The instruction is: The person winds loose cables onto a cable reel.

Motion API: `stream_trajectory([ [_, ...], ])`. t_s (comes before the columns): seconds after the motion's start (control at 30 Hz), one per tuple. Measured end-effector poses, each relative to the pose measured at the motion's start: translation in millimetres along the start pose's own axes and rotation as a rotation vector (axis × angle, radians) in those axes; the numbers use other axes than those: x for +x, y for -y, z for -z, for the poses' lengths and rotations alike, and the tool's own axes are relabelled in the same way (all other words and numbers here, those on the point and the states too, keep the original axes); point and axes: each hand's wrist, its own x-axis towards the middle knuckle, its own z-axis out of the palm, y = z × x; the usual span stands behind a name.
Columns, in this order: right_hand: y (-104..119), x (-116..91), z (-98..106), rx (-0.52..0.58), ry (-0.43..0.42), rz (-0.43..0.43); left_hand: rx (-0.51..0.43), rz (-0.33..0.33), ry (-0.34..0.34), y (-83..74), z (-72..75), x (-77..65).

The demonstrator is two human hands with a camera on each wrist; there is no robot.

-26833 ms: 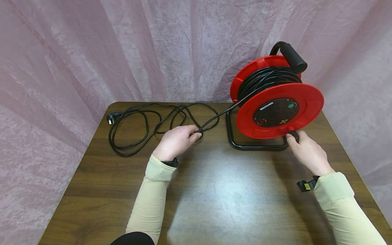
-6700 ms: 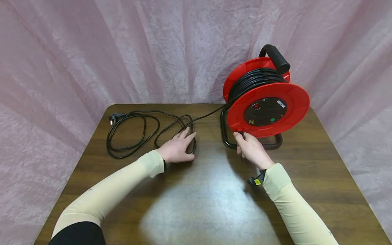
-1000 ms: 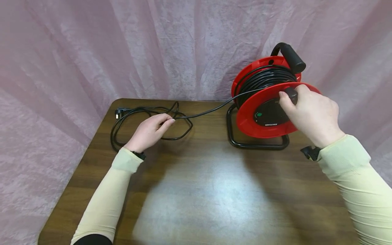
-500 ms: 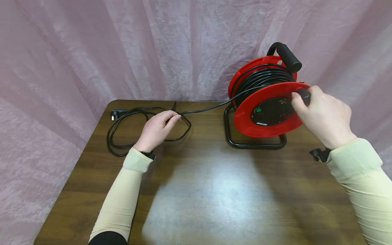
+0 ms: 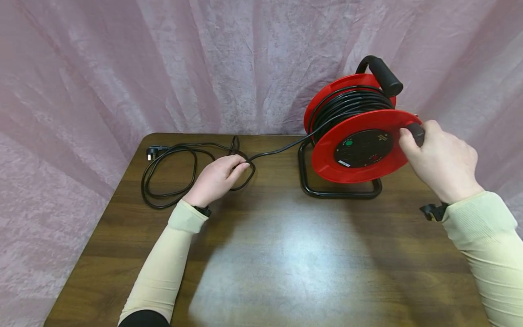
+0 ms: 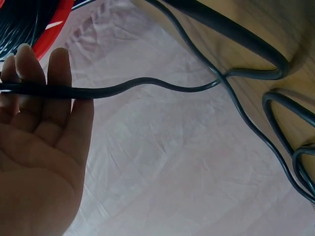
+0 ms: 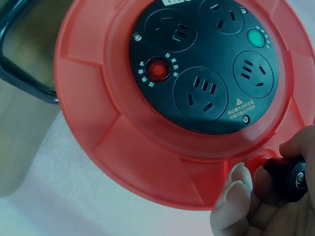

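A red cable reel with a black socket panel stands at the back right, black cable wound on its drum. In the head view my right hand grips the black crank knob at the reel's right rim; the right wrist view shows thumb and fingers round the knob. My left hand, over the loose loops, holds the black cable that runs to the drum. The left wrist view has this cable lying across the fingers; the thumb is hidden there.
Loops of loose cable lie at the table's back left, with a black plug at the left edge. The reel rests on a black tube stand with a carrying handle. A pink curtain hangs behind the wooden table.
Over the last second the knob and right hand moved right and slightly down as the reel turned clockwise. My left hand shifted right. Since the oldest frame, the loose cable spreads less far right.
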Motion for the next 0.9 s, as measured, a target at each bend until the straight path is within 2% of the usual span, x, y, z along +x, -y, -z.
stream_trajectory([
  [0.2,-3,-2,-2,0.006,-0.017,-0.008,-0.005,-0.006,0.044,2.1,-4.3,-0.7],
  [0.43,-7,-5,-6,0.016,-0.023,-0.024,0.001,0.0,0.057,1.4,-8.8,-1.4],
  [0.77,-17,-8,-12,0.012,-0.003,-0.045,0.027,-0.027,0.028,-4.0,-12.9,1.8],
  [0.9,-21,-9,-15,0.012,-0.001,-0.051,0.043,-0.061,0.004,-7.4,-13.1,2.4],
])
